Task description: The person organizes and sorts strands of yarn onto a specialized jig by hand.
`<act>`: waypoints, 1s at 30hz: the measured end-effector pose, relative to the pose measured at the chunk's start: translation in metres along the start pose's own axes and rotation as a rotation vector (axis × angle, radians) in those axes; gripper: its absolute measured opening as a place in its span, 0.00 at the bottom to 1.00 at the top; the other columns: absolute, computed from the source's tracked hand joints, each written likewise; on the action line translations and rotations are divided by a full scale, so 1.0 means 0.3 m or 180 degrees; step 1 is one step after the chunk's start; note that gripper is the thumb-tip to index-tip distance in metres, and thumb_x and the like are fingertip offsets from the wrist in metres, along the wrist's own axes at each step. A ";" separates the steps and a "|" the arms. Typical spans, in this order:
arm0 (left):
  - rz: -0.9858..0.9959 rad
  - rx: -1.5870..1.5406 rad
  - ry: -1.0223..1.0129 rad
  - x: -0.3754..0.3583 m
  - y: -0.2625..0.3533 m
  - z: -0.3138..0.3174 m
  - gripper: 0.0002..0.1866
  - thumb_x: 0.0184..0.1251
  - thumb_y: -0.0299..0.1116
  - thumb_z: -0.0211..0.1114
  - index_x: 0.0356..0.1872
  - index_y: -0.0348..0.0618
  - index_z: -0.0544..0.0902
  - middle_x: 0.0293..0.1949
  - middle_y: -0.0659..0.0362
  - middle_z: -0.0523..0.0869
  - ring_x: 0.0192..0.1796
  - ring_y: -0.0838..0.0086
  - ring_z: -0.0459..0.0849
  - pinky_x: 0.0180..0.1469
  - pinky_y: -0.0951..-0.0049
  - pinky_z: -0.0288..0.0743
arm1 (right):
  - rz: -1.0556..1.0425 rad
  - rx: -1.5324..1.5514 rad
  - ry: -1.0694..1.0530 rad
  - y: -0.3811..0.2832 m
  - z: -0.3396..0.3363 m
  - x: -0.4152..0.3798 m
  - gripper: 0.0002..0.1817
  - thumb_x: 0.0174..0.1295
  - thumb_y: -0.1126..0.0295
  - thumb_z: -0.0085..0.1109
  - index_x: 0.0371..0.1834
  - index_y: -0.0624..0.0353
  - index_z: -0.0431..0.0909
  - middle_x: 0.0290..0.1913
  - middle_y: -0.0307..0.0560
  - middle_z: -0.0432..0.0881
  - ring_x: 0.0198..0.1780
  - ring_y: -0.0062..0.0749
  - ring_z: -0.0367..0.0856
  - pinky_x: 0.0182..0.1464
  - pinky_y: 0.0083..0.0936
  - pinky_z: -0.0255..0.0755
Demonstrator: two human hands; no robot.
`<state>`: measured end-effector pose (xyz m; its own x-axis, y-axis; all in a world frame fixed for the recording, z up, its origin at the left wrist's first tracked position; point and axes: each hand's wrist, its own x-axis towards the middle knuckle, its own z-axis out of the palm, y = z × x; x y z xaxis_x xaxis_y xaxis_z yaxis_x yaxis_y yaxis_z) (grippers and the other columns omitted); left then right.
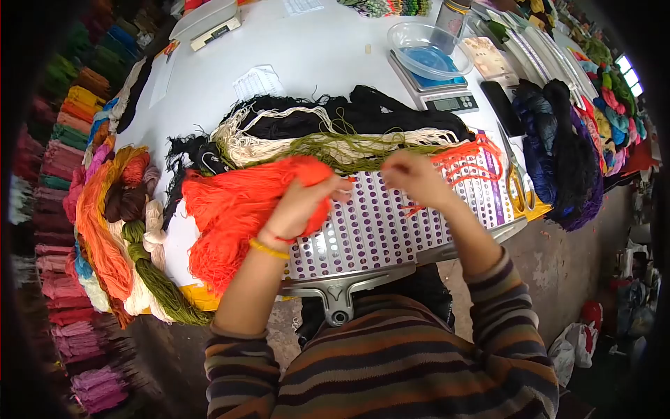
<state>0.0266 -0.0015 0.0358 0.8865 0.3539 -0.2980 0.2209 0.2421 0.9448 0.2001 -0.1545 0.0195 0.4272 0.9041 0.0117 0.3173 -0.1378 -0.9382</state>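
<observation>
My left hand (305, 204) is closed around the right end of a thick hank of bright red-orange yarn (234, 209), which spreads over the left part of a board with rows of purple dots (363, 230). A little to the right, my right hand (421, 180) is raised over the board. Its fingers are curled together and slightly blurred; what they pinch, if anything, I cannot make out. Loose red-orange strands (481, 157) lie behind and to the right of it. Beyond both hands stretch olive green yarn (335, 146), cream yarn (241, 143) and black yarn (377, 112).
At the right are scissors (518, 185), a black phone (501, 108) and dark blue and purple hanks (548, 153). A digital scale (452, 103) bears a clear plastic bowl (429, 52). Colourful hanks (105, 223) hang at the left edge. A metal bracket (338, 297) juts out in front.
</observation>
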 end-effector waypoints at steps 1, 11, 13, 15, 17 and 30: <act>0.0219 0.0318 0.0074 0.055 -0.049 -0.001 0.15 0.63 0.38 0.56 0.33 0.33 0.80 0.32 0.56 0.83 0.33 0.74 0.80 0.36 0.75 0.71 | -0.0077 -0.0286 -0.0191 0.045 0.042 0.028 0.05 0.56 0.72 0.56 0.31 0.63 0.74 0.27 0.41 0.76 0.28 0.20 0.75 0.30 0.18 0.68; 0.0553 -0.0955 0.1264 0.119 -0.020 -0.024 0.11 0.58 0.34 0.59 0.23 0.37 0.78 0.21 0.61 0.79 0.20 0.80 0.73 0.23 0.79 0.66 | -0.0393 -0.0284 0.1081 0.070 0.039 0.078 0.06 0.53 0.71 0.58 0.31 0.62 0.75 0.21 0.44 0.76 0.22 0.23 0.73 0.26 0.22 0.68; -0.0136 -0.0968 0.0790 0.083 -0.046 0.035 0.10 0.58 0.34 0.61 0.25 0.37 0.78 0.22 0.59 0.80 0.19 0.79 0.74 0.23 0.82 0.67 | 0.0005 -0.0352 0.0293 0.050 0.061 0.031 0.07 0.53 0.71 0.58 0.31 0.62 0.75 0.21 0.46 0.77 0.22 0.27 0.75 0.27 0.23 0.69; -0.0609 -0.0944 0.0572 0.072 -0.090 0.079 0.12 0.61 0.35 0.58 0.39 0.37 0.78 0.25 0.59 0.79 0.20 0.80 0.72 0.22 0.82 0.65 | 0.0044 -0.0643 0.0186 0.056 0.085 0.016 0.07 0.53 0.69 0.56 0.31 0.61 0.75 0.23 0.50 0.78 0.25 0.37 0.78 0.28 0.28 0.70; -0.0671 -0.1110 0.0566 0.083 -0.110 0.086 0.12 0.61 0.35 0.58 0.39 0.37 0.77 0.25 0.59 0.79 0.20 0.80 0.72 0.22 0.83 0.65 | -0.0095 -0.1231 0.0273 0.065 0.097 0.018 0.08 0.55 0.67 0.54 0.31 0.60 0.75 0.27 0.54 0.79 0.29 0.46 0.78 0.31 0.34 0.71; 0.0249 -0.0331 0.0819 0.151 -0.108 0.154 0.05 0.51 0.23 0.52 0.20 0.36 0.74 0.18 0.62 0.73 0.22 0.78 0.72 0.23 0.79 0.65 | -0.0266 -0.2513 0.0245 0.028 0.122 0.021 0.07 0.58 0.69 0.46 0.33 0.62 0.67 0.24 0.55 0.78 0.27 0.50 0.78 0.29 0.39 0.71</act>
<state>0.0786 -0.0350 -0.0019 0.7640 0.5895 -0.2621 0.1012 0.2918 0.9511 0.1745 -0.1351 -0.0010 0.4237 0.8976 0.1219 0.8446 -0.3428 -0.4114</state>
